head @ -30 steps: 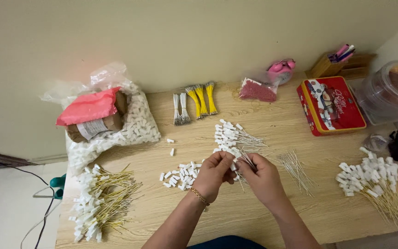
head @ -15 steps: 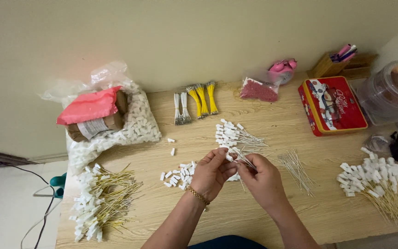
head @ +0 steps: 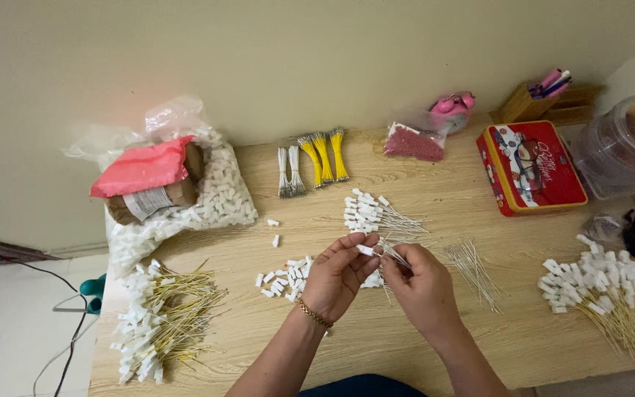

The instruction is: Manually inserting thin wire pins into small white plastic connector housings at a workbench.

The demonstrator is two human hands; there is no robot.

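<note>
Two hands meeting mid-table, left hand [head: 338, 276] grip pinching white connector [head: 365, 250], right hand [head: 422, 283] grip pinching thin wires [head: 395, 254]

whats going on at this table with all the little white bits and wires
A person sits at a wooden table and works with both bare hands. The left hand pinches a small white plastic cap, and the right hand holds a few thin wires against it. Loose white caps lie beside the left hand, and bare wires lie to the right. Piles of capped wires sit just beyond the hands and at both table ends.
</note>
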